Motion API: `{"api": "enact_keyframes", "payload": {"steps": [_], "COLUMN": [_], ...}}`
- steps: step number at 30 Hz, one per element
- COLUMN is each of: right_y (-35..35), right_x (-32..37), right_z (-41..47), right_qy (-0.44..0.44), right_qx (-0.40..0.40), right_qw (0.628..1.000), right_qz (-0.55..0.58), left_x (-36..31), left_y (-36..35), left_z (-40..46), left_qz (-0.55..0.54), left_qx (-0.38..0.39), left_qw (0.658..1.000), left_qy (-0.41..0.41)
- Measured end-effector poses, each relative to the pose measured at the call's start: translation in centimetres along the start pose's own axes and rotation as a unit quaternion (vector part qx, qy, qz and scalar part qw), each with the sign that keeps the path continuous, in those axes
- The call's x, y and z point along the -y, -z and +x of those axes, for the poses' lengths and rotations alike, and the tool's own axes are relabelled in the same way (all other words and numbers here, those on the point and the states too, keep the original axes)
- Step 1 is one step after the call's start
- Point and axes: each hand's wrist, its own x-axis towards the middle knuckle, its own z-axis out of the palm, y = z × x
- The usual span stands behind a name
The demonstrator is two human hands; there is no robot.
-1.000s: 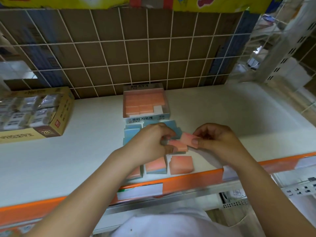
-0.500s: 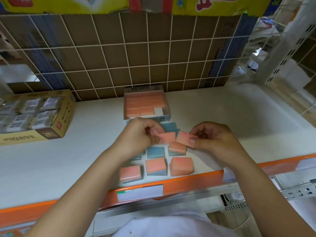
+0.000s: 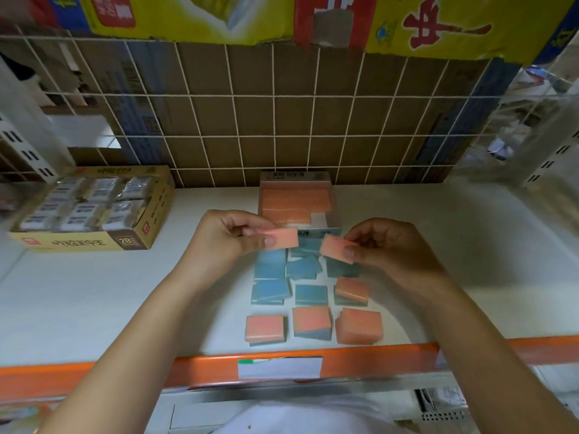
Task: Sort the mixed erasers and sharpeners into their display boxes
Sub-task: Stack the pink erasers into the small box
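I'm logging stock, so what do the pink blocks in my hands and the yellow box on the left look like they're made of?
Pink erasers, one in the left hand at, one in the right hand at: probably rubber or soft vinyl, matte, no glare. Yellow display box: looks like printed cardboard, with thin folded walls and a slight sheen.

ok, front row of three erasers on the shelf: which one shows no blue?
The rightmost eraser, nearest the shelf's orange edge. It looks orange all over; the left and middle ones show a blue layer underneath.
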Motion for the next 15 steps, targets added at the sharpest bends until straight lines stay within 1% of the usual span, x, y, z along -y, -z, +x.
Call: {"api": "enact_keyframes", "payload": {"steps": [4,6,9,11,13,15], "right_y": [-0.1,-0.3,-1.1,-1.6,-2.0,-2.3], "right_x": [0.9,1.1,1.2,1.2,1.1,1.1], "right_z": [2.8,4.8,7.4,8.5,9.3,10.0], "right_qy": [0.057,0.067,0.044,0.025,0.019,0.018], "right_qx": [-0.022,-0.039,-0.035,-0.020,-0.013,-0.016], "right_qw": [0.996,0.987,0.969,0.958,0.950,0.943], "right_qz": [-0.066,-0.139,-0.239,-0.285,-0.312,-0.331], "left_x": [0.4,0.4,0.6,0.7,0.7,0.6], "left_y": [0.5,0.4,-0.1,-0.4,-0.6,-0.9], "left_z": [2.1,3.4,5.3,6.5,7.5,8.2], "left_qz": [0.046,0.064,0.142,0.215,0.280,0.333], "left_qx": [-0.046,-0.054,-0.034,-0.018,0.004,0.027], "left_qw": [0.998,0.996,0.989,0.976,0.959,0.942], "left_qy": [-0.005,0.005,0.021,0.037,0.045,0.036]}}
